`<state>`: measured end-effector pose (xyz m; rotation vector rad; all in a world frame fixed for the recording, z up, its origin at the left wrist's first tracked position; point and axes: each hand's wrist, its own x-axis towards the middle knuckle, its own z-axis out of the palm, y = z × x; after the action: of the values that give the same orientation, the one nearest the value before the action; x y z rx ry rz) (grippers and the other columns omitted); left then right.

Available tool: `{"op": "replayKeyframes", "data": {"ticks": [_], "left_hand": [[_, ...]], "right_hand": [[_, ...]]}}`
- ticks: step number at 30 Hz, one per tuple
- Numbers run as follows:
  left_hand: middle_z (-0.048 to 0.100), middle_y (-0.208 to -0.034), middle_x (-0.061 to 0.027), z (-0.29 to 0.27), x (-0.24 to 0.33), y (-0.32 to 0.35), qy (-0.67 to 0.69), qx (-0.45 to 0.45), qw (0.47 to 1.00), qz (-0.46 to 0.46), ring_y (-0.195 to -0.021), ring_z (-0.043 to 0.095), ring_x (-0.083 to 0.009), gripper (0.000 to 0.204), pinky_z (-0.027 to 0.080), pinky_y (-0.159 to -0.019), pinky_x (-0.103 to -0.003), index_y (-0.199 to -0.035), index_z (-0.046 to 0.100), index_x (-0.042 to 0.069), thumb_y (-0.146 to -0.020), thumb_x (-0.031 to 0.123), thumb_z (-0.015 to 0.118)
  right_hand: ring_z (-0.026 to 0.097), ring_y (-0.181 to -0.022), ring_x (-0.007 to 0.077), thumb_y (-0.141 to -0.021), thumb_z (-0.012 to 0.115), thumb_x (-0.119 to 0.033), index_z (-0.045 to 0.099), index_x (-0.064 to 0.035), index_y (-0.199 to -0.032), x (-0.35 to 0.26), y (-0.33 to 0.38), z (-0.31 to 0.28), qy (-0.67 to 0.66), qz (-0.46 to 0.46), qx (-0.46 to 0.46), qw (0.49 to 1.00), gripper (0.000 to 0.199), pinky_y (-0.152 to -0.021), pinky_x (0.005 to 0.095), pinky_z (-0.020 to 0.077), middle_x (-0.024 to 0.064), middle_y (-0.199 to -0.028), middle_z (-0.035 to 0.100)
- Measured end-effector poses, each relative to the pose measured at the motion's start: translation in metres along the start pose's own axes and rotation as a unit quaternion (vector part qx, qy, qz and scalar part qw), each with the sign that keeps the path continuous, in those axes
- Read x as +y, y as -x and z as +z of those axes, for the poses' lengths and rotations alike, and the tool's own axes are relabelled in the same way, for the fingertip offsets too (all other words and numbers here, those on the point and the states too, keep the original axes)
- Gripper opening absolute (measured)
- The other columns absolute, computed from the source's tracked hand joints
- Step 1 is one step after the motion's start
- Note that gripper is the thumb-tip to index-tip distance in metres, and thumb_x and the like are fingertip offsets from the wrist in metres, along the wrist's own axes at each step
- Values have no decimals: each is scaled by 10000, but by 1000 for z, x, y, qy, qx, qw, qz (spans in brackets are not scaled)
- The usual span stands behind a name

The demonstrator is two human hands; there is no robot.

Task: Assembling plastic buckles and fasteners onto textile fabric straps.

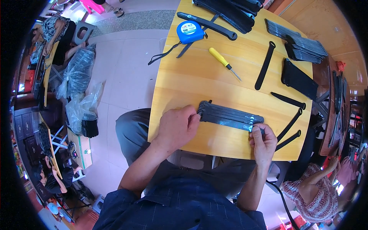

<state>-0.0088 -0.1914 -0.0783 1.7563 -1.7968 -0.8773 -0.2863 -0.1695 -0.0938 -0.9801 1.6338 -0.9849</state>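
Note:
A small row of overlapping black hook-and-loop straps (226, 114) lies near the front edge of the yellow wooden table. At its left, looped ends, my left hand (174, 128) is closed, with thumb and curled fingers against the nearest strap. My right hand (264, 142) pinches the other end of that strap between thumb and fingers, beside a small white label. Three loose straps lie on the right: one strap (288, 100) angled behind the right hand, the other two running down beside it. Another single strap (265, 65) lies farther back.
A yellow screwdriver (220, 58) and a blue tape measure (190, 32) lie farther back on the table (180, 84). Strap bundles (297, 40) and a black stack (299, 79) are at the right; more black bundles (230, 13) lie at the far edge. Clear plastic bags (78, 69) stand on the floor.

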Motion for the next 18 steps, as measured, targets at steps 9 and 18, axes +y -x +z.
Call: {"op": "replayKeyframes", "data": {"ticks": [9, 18], "left_hand": [[593, -613, -162, 0, 0, 0, 2, 0, 1000, -6, -565, 621, -340, 171, 459, -536, -419, -789, 616, 36, -906, 153, 658], [603, -624, -166, 0, 0, 0, 1, -3, 1000, -9, -585, 628, -360, 164, 470, -549, -425, -794, 616, 35, -901, 152, 659]], "right_hand": [[528, -575, 36, -973, 663, -76, 695, 4, -964, -7, 1, 4, 1, 8, 22, 1000, 87, -522, 187, 411, -2, -709, 629], [519, -548, 30, -987, 673, -162, 692, -38, -992, -1, 0, 2, 14, 4, 9, 1000, 126, -502, 176, 396, -2, -723, 632]]}}
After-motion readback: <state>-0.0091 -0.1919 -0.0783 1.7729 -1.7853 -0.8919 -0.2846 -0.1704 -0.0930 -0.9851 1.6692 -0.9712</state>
